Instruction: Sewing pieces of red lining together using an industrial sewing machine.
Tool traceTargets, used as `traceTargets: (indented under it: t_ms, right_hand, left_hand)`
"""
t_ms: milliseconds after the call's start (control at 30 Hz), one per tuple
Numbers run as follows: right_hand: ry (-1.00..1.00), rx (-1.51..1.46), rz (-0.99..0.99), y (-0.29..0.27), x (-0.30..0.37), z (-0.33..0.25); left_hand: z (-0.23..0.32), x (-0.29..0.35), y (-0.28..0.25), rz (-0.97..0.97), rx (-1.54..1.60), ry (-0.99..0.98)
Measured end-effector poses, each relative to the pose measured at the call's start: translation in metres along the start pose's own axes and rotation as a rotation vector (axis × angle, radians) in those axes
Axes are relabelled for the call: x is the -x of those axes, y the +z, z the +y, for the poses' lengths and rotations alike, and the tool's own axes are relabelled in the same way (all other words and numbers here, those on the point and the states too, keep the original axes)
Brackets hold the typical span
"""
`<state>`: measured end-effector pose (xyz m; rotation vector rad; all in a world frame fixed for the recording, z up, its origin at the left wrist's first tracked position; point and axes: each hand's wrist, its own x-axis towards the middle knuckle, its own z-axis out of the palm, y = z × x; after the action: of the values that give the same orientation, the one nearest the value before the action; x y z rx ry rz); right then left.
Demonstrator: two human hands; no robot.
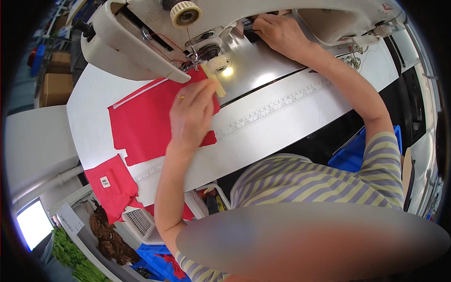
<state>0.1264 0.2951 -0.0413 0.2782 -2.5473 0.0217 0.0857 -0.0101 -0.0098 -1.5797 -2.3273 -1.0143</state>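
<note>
A red fabric piece (141,117) lies flat on the sewing table, its far right corner below the needle area of a white sewing machine (127,51). Over its right part is my left hand (192,110), fingers pressed together, tips by the fabric's edge and a pale yellow strip (214,81). Whether those fingertips pinch anything is hidden. My right hand (282,35) reaches under the machine's arm, fingers curled on a small black object (252,34) whose kind I cannot make out. A thin white strip (140,94) runs along the fabric's far left edge.
A second red fabric piece (112,183) with a white label hangs over the table's left edge. Ruler markings (263,113) cross the near tabletop. Below are a white plastic basket (142,224), blue crates (157,258) and green material (70,251). A lit screen (35,224) stands lower left.
</note>
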Motion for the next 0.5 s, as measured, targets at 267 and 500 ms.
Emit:
traceTargets:
  t_ms: [267,500]
  right_hand:
    - [-0.189,-0.143,0.083,-0.072,0.029,-0.089]
    - [0.098,0.034,0.023,-0.050,0.030,-0.002]
  left_hand:
    - [0.060,-0.029,0.041,-0.096,1.527,-0.967]
    - [0.050,-0.027,0.052,-0.077,1.638,-0.950]
